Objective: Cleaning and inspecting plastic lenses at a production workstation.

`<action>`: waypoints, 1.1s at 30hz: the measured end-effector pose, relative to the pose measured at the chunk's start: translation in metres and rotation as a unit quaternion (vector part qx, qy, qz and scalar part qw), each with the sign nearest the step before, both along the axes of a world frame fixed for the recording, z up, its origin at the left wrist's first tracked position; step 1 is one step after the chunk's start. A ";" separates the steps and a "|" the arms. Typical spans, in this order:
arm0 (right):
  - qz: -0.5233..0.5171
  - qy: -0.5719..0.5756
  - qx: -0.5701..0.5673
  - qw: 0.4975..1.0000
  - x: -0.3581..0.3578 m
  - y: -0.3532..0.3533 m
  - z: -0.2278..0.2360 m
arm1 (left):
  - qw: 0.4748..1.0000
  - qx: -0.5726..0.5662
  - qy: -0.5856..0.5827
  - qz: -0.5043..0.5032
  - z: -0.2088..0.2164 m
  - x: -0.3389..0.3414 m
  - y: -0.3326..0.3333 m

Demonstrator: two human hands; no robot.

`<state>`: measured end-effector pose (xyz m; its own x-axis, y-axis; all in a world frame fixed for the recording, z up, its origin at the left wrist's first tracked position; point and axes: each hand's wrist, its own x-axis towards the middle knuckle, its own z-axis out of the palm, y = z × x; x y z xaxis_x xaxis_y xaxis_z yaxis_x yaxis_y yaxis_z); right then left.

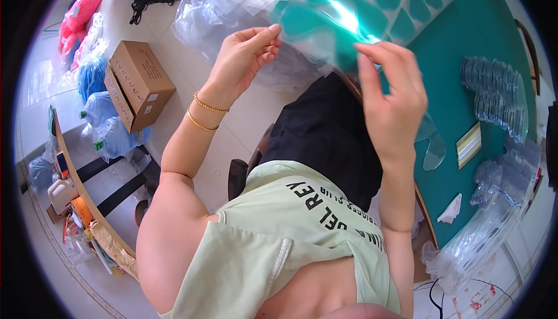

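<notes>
A glossy clear plastic sheet point(349, 14) with rounded shapes across it is held up over the near edge of the green table point(465, 22). Green shows in its shapes, and a bright glare crosses the middle. My left hand point(247, 57) is closed in a pinch at the sheet's left edge, thumb against the fingers. At the near right edge, my right hand point(395, 86) pinches the same sheet between thumb and fingertips. Beneath my right wrist, a clear cut plastic piece point(431, 144) lies on the table, partly hidden.
Stacked clear plastic pieces point(494, 92) stand at the table's right, with more wrapped in film point(500, 174) nearer me. A small framed strip point(469, 144) and white scrap point(450, 208) lie between. Left are crumpled clear bags point(212, 20), a cardboard box point(139, 83) and a cluttered shelf point(81, 182).
</notes>
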<state>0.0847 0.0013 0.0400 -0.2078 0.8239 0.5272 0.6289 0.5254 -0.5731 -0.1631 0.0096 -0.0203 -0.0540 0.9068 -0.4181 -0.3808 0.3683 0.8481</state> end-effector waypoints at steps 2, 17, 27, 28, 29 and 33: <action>0.039 0.038 -0.054 0.997 -0.023 0.013 -0.004 | 0.998 -0.003 -0.062 -0.022 0.002 0.002 -0.002; 0.065 -0.001 -0.235 0.970 -0.036 0.035 0.004 | 0.982 0.152 0.065 -0.087 0.009 0.018 -0.008; -0.129 0.484 -0.138 0.854 0.115 -0.011 -0.002 | 0.982 0.093 0.159 0.031 -0.010 0.033 -0.021; -0.142 0.481 -0.133 0.855 0.109 -0.022 0.006 | 0.944 0.168 0.258 0.115 -0.009 0.039 -0.020; -0.222 0.330 -0.033 0.917 0.090 -0.034 0.011 | 0.883 0.239 0.352 0.199 -0.008 0.044 -0.021; -0.040 0.015 0.094 0.995 0.058 -0.062 0.011 | 0.942 0.309 -0.123 -0.040 0.029 0.107 -0.052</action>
<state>0.1425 -0.0606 0.0505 -0.1285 0.7232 0.6786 0.6570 0.5747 -0.4879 -0.0560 -0.0425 0.0088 0.0548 0.9783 0.1999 -0.5852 -0.1307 0.8003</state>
